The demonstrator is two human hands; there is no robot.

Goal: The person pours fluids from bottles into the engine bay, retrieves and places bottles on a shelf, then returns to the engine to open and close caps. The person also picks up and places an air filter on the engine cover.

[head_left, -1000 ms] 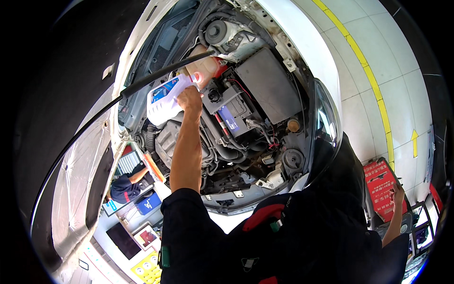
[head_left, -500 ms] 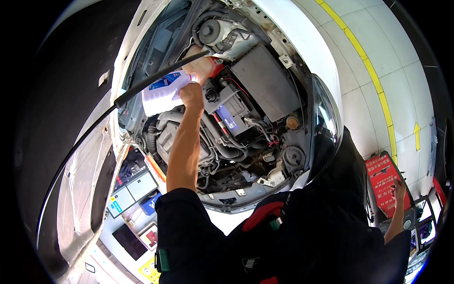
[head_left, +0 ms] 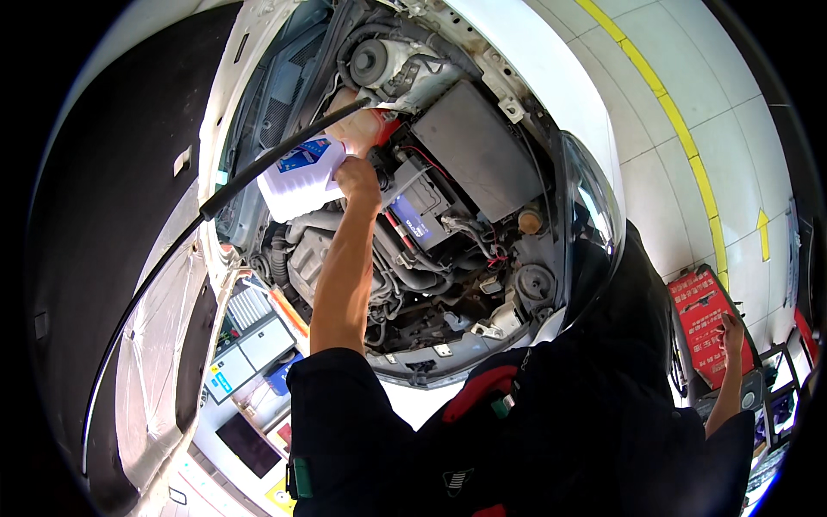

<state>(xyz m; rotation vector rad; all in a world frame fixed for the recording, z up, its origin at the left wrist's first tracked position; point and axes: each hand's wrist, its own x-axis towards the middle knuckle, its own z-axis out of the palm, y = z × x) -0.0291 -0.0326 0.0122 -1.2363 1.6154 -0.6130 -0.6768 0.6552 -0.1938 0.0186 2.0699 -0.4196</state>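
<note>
Left hand [head_left: 358, 179] is wrapped around a pale jug [head_left: 297, 191] near its neck, knuckles up and fingers curled under, mostly out of sight. Its forearm [head_left: 345, 284] rises nearly straight from the dark sleeve [head_left: 340, 392], leaning a little right toward the wrist. Out to the side, the right hand [head_left: 731, 334] is raised on a bent arm, fingers partly curled; whether it has hold of anything, I cannot tell. The jug lies tilted over the engine bay, neck end toward a tan tank [head_left: 357, 129], with a dark rod [head_left: 250, 177] crossing its upper corner in view; the hand hides the mouth, so contact with the tank cannot be told. Right of that hand sits the battery [head_left: 413, 211], then a black cover [head_left: 478, 151]. Farther off, a red box [head_left: 702, 314] stands just behind the right hand, near a yellow line [head_left: 680, 129] on the floor. Compared with a second ago, the left hand is nearer the battery and now covers the jug's pinkish mouth, visible then; a co-worker's arm at lower left has gone from sight.
</note>
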